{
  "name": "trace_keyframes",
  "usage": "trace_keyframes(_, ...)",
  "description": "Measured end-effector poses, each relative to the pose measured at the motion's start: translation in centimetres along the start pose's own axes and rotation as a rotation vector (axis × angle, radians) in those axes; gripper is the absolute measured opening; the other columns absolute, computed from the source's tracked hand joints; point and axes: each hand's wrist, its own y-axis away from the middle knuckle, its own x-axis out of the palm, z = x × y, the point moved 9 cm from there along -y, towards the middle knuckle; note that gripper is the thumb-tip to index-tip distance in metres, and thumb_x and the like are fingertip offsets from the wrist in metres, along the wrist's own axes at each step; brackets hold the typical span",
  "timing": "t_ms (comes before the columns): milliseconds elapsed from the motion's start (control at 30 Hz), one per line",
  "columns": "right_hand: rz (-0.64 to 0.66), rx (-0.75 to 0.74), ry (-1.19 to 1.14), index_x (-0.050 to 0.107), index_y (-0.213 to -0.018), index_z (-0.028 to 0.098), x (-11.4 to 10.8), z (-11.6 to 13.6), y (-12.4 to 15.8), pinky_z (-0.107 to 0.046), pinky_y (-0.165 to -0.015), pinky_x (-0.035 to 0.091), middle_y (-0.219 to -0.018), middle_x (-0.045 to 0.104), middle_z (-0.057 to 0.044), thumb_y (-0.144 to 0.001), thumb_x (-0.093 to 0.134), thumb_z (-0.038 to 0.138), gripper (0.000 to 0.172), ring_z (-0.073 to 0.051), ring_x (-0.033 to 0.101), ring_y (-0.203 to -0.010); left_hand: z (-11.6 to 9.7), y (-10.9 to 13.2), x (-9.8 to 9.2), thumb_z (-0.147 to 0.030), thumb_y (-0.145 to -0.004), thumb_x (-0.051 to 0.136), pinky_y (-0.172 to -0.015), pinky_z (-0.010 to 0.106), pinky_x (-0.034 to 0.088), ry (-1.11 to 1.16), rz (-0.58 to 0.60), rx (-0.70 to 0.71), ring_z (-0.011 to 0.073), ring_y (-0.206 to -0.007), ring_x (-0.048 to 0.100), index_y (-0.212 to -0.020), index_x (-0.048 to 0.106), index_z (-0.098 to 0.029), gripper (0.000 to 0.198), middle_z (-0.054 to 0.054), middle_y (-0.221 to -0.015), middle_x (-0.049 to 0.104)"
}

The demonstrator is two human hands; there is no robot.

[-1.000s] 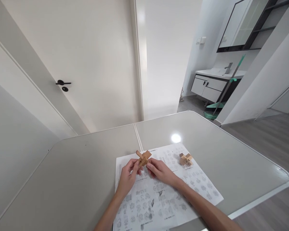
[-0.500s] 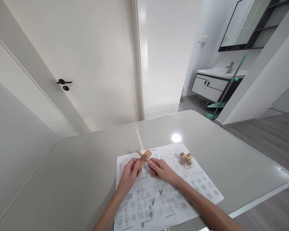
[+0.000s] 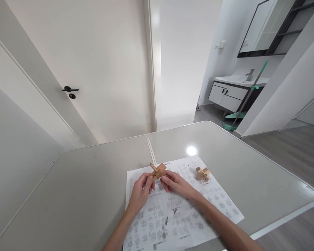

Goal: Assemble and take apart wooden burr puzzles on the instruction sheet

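Just over the top part of a printed sheet (image 3: 183, 223), my two hands meet at a small wooden puzzle (image 3: 161, 169) made of joined pieces. A round peg (image 3: 154, 167) sticks out of it toward the upper left. My left hand (image 3: 142, 188) is closed on its lower left end, thumb on top. My right hand (image 3: 174, 182) has thumb and fingers pinched at its right side; what lies between those fingertips is hidden. A second wooden puzzle (image 3: 203, 174), cross-shaped with dark marks, lies on the sheet at the right.
The sheet lies on a glossy grey table (image 3: 68, 202) with a seam (image 3: 150, 148) running away from me. A lamp's reflection shines near the sheet. Beyond stand a white door (image 3: 107, 69), a washbasin cabinet (image 3: 227, 94) and a green broom and dustpan (image 3: 231, 125).
The puzzle has turned a little in my hands. Its peg slanted across the block; now it points up and toward the left, and its right end no longer shows.
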Motion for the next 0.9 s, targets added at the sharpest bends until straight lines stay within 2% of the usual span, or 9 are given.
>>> trace_keyframes(200,0.025,0.019,-0.012,0.066,-0.11,0.018,-0.1,0.53,0.11,-0.027,-0.058,0.039,-0.071,0.056,0.002,-0.093,0.062,0.064,0.05,-0.014,0.048,-0.062,-0.24,0.12,-0.03,-0.051,-0.102,0.049,-0.061,0.026,0.043,-0.066,-0.033,0.013,0.0127,-0.057,0.049,-0.098,0.062,-0.019,0.035,-0.002,-0.07,0.06)
trace_keyframes(433,0.01,-0.028,0.045,0.066,-0.113,0.016,0.03,0.73,0.26,-0.026,-0.055,0.034,-0.064,0.049,0.005,-0.097,0.059,0.061,0.048,-0.012,0.042,-0.056,-0.04,0.27,-0.04,-0.049,-0.103,0.047,-0.06,0.027,0.049,-0.074,-0.066,0.012,0.0127,-0.054,0.06,-0.096,0.057,-0.02,0.032,-0.001,-0.075,0.068)
trace_keyframes(600,-0.003,-0.037,0.071,0.066,-0.113,0.017,-0.05,0.19,0.25,-0.025,-0.054,0.034,-0.062,0.049,0.005,-0.098,0.056,0.06,0.047,-0.012,0.041,-0.054,-0.08,0.35,-0.17,-0.047,-0.103,0.049,-0.059,0.026,0.049,-0.058,-0.081,0.025,0.0119,-0.053,0.06,-0.094,0.05,-0.022,0.027,-0.003,-0.074,0.068)
trace_keyframes(900,-0.062,-0.058,0.062,0.064,-0.113,0.016,0.07,0.02,-0.19,-0.026,-0.057,0.04,-0.065,0.053,0.003,-0.1,0.051,0.06,0.048,-0.013,0.047,-0.056,-0.91,0.25,-0.56,-0.047,-0.102,0.051,-0.063,0.027,0.049,-0.061,-0.083,0.055,0.0124,-0.056,0.059,-0.091,0.051,-0.022,0.028,-0.002,-0.076,0.068)
